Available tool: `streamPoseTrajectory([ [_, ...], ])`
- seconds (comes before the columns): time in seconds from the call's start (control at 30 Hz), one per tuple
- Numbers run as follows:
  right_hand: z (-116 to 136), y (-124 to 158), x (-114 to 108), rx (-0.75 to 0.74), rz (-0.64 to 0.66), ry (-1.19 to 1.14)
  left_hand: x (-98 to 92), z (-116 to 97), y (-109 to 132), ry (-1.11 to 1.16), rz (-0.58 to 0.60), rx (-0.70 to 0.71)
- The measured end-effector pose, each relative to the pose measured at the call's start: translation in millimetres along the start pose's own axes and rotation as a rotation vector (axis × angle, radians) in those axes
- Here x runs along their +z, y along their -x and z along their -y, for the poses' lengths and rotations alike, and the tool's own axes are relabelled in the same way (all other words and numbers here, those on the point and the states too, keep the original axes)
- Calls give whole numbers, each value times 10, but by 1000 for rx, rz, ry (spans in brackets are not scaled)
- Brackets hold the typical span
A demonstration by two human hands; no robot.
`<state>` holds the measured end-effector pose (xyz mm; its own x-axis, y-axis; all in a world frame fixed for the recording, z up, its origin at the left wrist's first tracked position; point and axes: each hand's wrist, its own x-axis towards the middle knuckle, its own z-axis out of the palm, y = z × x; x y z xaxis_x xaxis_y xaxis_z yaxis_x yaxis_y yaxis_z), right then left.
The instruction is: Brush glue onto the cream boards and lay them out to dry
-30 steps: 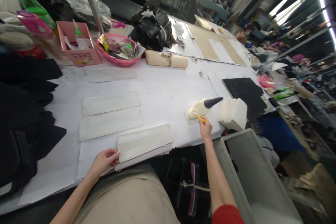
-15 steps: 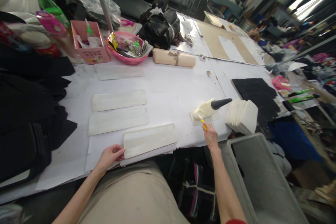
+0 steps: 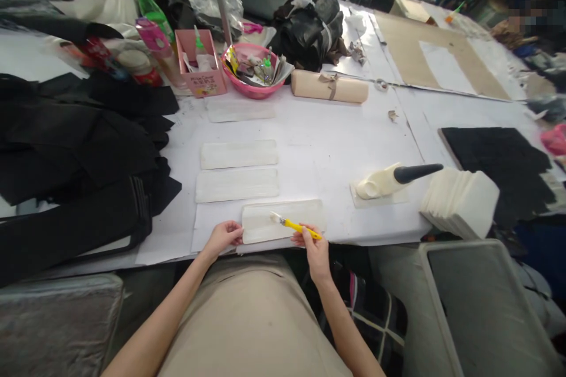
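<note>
My right hand grips a brush with a yellow handle. Its pale bristles are over a white rectangular panel at the table's front edge, apparently touching it. At that panel's left end, my left hand is closed with thumb and fingertips on the edge. Two similar panels lie just behind, and a fainter one is farther back. To the right, a cream bottle with a black cone-shaped end lies on its side on a small pale sheet, a round opening facing up.
A stack of white pieces and black sheets stand at right. Black fabric pieces fill the left. A pink basin, pink box and tied beige roll line the back. A grey bin is below right.
My right hand has brought the brush from the cream bottle's opening leftward onto the front panel. My left hand stays at the panel's left end. The camera view has turned left.
</note>
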<state>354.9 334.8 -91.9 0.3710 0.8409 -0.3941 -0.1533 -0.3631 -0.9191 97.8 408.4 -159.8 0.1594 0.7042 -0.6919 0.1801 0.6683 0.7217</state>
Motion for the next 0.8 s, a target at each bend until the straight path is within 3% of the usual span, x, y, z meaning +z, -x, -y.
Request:
streamPoseTrajectory([
  [0.13,-203,42,411,65,127,-31,2,4,-2,22,5,3],
  [0.27,-282,17,454,54,130,32,-4,25,-12,23,-2,11],
  [0.37,-286,-58,178,22,-1,78,-2,34,-13,29,-7,16],
  [0.53,-199,-140,-573,-75,-350,171,9,35,-13,42,-10,16],
  [0.63,-90,-57,-713,-187,-444,288,6,32,-11,38,-5,19],
  [0.7,-16,31,-565,-269,-364,379,-2,29,-7,36,2,21],
  [0.8,52,123,-108,-426,-45,521,-14,27,-6,37,10,19],
])
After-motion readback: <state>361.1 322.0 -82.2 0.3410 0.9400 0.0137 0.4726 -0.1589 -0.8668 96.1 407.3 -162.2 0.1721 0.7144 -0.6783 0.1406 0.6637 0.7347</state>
